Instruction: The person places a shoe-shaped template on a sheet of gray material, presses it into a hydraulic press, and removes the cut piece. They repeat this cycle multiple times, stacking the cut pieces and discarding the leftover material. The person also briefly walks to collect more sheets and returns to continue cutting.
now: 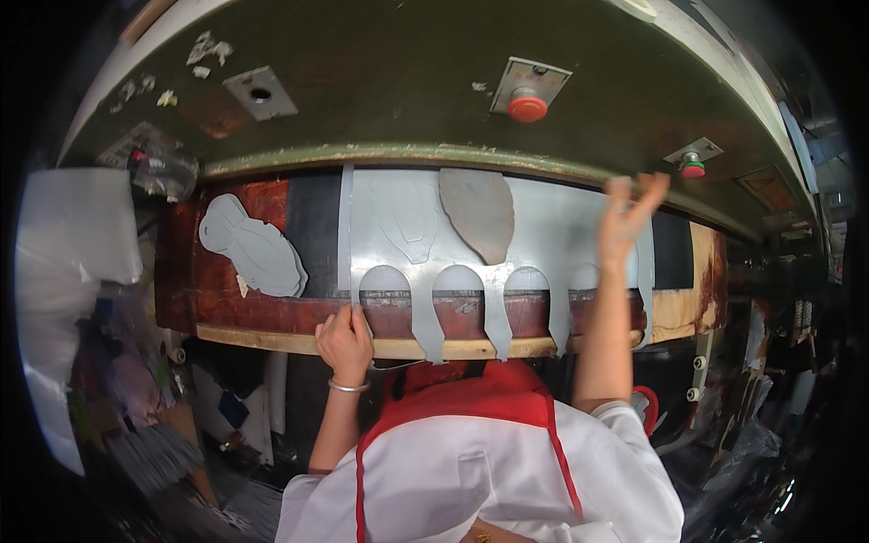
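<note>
A light grey sheet [561,226] lies across the work table, with rounded gaps and hanging strips along its near edge. My left hand [345,345] is closed at the sheet's left near corner, pinching the end of a strip. Above the sheet's right part my right hand [629,217] is raised, its fingers spread and blurred, nothing visible in them. On the sheet sits a darker grey, leaf-shaped plate [480,215], its tip toward me. To its left a similar outline [407,217] shows in the sheet. Several cut grey pieces [253,246] lie stacked at the table's left.
A green machine beam [380,81] spans the far side, carrying a red push button [527,106] and a green-ringed one [692,166]. A wooden rail [262,341] edges the table near me. Translucent plastic sheeting [77,235] hangs at left.
</note>
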The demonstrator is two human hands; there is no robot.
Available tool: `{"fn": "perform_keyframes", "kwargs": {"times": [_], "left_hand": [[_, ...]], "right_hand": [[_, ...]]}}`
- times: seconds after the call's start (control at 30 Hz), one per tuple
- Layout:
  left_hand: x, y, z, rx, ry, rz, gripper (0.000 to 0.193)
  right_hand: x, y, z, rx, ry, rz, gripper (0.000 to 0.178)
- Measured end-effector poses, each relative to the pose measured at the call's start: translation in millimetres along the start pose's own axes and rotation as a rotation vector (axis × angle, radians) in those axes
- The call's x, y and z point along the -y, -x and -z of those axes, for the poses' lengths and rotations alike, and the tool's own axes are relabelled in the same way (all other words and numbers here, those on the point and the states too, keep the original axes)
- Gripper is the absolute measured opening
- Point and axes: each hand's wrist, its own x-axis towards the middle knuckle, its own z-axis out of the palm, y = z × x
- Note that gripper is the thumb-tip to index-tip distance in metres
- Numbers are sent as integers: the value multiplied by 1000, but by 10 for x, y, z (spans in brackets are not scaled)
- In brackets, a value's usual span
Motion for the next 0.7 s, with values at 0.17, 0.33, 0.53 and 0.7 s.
{"fn": "perform_keyframes", "kwargs": {"times": [0.17, 0.33, 0.53, 0.7], "left_hand": [[36, 11, 2, -86, 31, -37, 22], [60, 83, 59, -59, -22, -68, 25], [74, 159, 186, -2, -8, -40, 26], [88, 124, 186, 58, -77, 45, 30]], "right_hand": [[-73, -318, 761, -181, 497, 114, 97], [-62, 466, 1128, -220, 463, 146, 96], [38, 1050, 1522, -83, 264, 70, 85], [9, 1883, 1261, 464, 307, -252, 62]]}}
